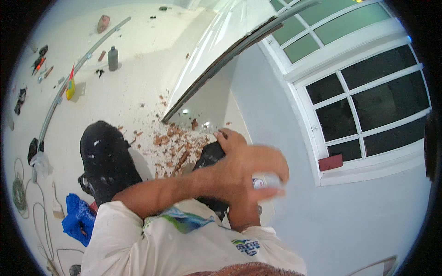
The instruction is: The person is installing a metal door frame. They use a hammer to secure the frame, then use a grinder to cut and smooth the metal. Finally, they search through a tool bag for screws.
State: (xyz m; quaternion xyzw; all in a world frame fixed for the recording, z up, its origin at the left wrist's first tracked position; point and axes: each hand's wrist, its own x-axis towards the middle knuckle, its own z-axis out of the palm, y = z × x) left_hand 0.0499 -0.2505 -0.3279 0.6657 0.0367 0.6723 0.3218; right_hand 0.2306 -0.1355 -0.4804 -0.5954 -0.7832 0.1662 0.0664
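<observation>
My left hand (264,171) is blurred in front of my right side, thumb and fingers curved apart. A small white item with a round label (257,183) shows within that curve; I cannot tell whether it is touched. My right hand (231,140) rests farther forward on my right knee (208,155), fingers slightly bent, partly behind the left hand. Just beyond it, reddish-brown fragments (175,142) lie scattered on the pale floor (147,83) at the foot of a white leaning panel with a dark edge (221,61).
A long grey rail (48,119), grey bottle (113,59), yellow-bladed object (71,87), blue bag (78,218), paintbrush (57,208) and coiled cord (19,195) lie at left. At right, a wall (285,221) has white-framed windows (349,102) with a red block (330,162) on the sill.
</observation>
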